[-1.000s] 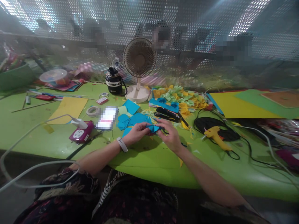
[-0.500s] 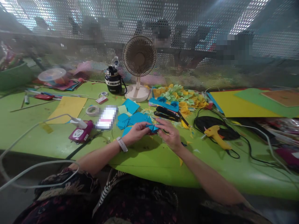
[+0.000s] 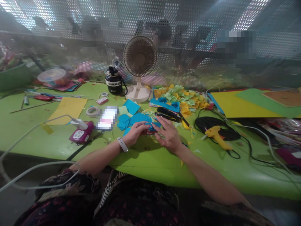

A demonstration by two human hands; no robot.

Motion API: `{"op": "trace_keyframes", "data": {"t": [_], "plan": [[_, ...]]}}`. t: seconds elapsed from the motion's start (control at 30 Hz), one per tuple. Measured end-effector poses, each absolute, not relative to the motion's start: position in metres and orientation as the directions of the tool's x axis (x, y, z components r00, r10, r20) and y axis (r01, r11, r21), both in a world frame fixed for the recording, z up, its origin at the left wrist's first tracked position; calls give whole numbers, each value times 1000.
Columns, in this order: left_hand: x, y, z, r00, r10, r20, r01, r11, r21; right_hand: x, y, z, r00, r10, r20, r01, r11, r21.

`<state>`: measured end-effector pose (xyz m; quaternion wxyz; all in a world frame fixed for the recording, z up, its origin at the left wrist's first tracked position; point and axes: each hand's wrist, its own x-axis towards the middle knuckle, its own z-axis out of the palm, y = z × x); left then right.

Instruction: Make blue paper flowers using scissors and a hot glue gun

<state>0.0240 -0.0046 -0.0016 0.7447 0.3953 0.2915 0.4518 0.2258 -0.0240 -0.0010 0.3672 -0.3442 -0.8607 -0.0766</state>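
A small folded piece of blue paper (image 3: 156, 126) is held above the table between my two hands. Its lower part is hidden by fingers. My left hand (image 3: 136, 133), with a pale watch band at the wrist, pinches it from the left. On the other side, my right hand (image 3: 169, 135) has its fingers bent around the paper, the index finger raised along the top and the thumb below. Cut blue paper shapes (image 3: 135, 120) lie just behind my left hand. Beyond the right fingers rests a black stapler-like tool (image 3: 167, 114).
A yellow glue gun (image 3: 218, 138) and coiled black cable lie to the right. A phone (image 3: 107, 118), a tape roll (image 3: 92, 111) and a purple power socket (image 3: 82, 133) are on the left. Behind stand a fan (image 3: 140, 58), a dark bottle (image 3: 113, 82) and piled paper flowers (image 3: 181, 95).
My right fingers have spread and shifted slightly around the blue paper, the index finger lifting. My left fingers have closed further over it. The things on the table have stayed put.
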Motion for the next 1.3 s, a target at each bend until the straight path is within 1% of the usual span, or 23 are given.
{"op": "trace_keyframes", "data": {"t": [0.07, 0.17, 0.27, 0.4, 0.47, 0.63, 0.8, 0.87, 0.9, 0.97, 1.03, 1.1, 1.3], "plan": [[24, -5, 0, 410, 909, -66, -416, 252, 874, 224, -24, -3, -508, 526, 682, 650, 754, -97], [26, -5, 1, 377, 925, -54, -380, 208, 901, 223, -23, -7, -495, 532, 687, 631, 764, -137], [26, -3, -1, 385, 922, -38, -410, 207, 888, 223, -21, -7, -478, 529, 701, 588, 786, -192], [26, -3, -2, 403, 915, 15, -441, 180, 880, 224, -21, -5, -451, 489, 747, 534, 818, -213], [26, -4, -2, 402, 915, 28, -440, 166, 883, 224, -21, -5, -435, 491, 755, 530, 817, -226], [26, -4, 1, 393, 919, 26, -440, 163, 883, 226, -20, -4, -385, 576, 721, 568, 763, -307], [25, -1, 2, 367, 930, -12, -428, 181, 885, 229, -24, 4, -194, 660, 726, 583, 673, -455], [25, -1, 2, 375, 927, -1, -414, 168, 895, 226, -26, 5, -108, 709, 697, 532, 634, -562], [25, -2, 2, 383, 924, 10, -408, 160, 899, 224, -27, 4, -65, 743, 666, 479, 608, -632], [27, -4, 2, 405, 914, 29, -392, 145, 909, 219, -27, 0, -7, 823, 568, 349, 534, -770], [28, -7, 2, 429, 902, 44, -370, 131, 920, 216, -26, -3, -11, 884, 466, 267, 452, -851], [28, -8, 2, 449, 892, 58, -343, 112, 933, 215, -26, -5, -38, 908, 418, 263, 413, -872], [26, -8, 2, 467, 883, 50, -243, 74, 967, 217, -28, -3, -58, 910, 410, 328, 405, -853]]}}
